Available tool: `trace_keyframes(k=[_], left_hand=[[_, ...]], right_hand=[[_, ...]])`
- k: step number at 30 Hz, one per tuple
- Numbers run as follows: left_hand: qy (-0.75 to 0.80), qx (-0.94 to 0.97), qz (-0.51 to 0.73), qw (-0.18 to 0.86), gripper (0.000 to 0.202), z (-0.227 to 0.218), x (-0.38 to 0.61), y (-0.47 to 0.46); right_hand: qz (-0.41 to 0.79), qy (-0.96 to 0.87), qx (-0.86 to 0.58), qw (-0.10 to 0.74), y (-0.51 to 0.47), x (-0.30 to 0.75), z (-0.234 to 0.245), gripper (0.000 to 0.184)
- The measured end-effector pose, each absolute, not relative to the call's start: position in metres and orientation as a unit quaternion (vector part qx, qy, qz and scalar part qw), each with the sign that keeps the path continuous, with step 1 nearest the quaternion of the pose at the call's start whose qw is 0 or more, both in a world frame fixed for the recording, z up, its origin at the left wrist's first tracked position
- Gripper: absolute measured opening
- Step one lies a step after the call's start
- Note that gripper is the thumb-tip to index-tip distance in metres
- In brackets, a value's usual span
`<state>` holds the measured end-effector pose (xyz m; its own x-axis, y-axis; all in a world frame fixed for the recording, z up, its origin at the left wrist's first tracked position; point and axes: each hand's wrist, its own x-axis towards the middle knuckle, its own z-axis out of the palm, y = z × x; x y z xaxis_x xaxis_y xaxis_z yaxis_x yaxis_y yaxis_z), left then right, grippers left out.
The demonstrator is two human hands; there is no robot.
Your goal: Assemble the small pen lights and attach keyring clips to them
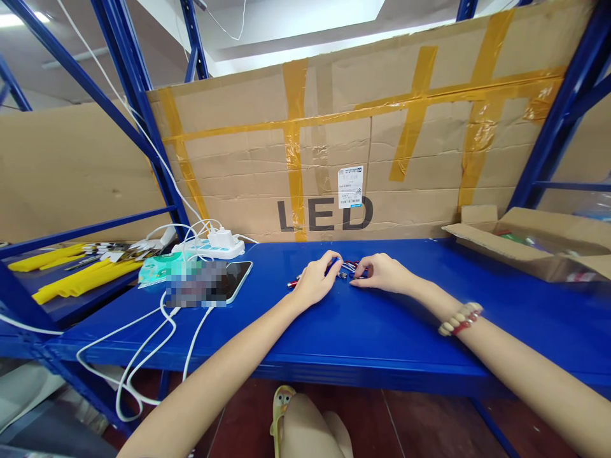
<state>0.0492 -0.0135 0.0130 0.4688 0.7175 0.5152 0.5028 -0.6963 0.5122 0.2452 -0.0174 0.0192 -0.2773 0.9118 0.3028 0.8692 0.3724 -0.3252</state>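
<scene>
Several small slim items (352, 265) in red, blue and silver lie in a little pile on the blue shelf top; their kind is too small to tell. My left hand (317, 280) rests at the left of the pile with its fingers curled in, a bit of blue showing by the fingertips. Beneath that hand, a red and silver piece (292, 284) sticks out to the left. From the right, my right hand (382, 273) bends its thumb and fingers together at the pile's edge, over something dark that I cannot make out.
At left are a phone (238, 280), a white power strip (224, 245), a green packet (160, 268) and white cables (167, 318) hanging over the front edge. An open carton (520, 254) stands at right. Taped cardboard (238, 172) marked LED closes the back.
</scene>
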Motion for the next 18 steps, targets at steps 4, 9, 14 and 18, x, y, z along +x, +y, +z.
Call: trace_keyframes(k=[4,9,14,18], left_hand=[[0.361,0.846,0.364,0.146,0.028,0.0129,0.0491,-0.0133],[0.349,0.849,0.366,0.150,0.029,0.0120,0.0492,-0.0117],[0.348,0.846,0.377,0.148,0.027,0.0111,0.0497,-0.0089],[0.350,0.842,0.379,0.156,0.026,0.0105,0.0500,-0.0075]], right_hand=[[0.091,-0.794,-0.539,0.265,-0.0159,0.2463,0.0173,0.025],[0.175,-0.791,-0.490,0.322,-0.0107,0.2491,0.0128,0.034],[0.198,-0.773,-0.487,0.354,-0.0129,0.2463,0.0163,0.042],[0.199,-0.753,-0.505,0.373,-0.0185,0.2425,0.0210,0.041]])
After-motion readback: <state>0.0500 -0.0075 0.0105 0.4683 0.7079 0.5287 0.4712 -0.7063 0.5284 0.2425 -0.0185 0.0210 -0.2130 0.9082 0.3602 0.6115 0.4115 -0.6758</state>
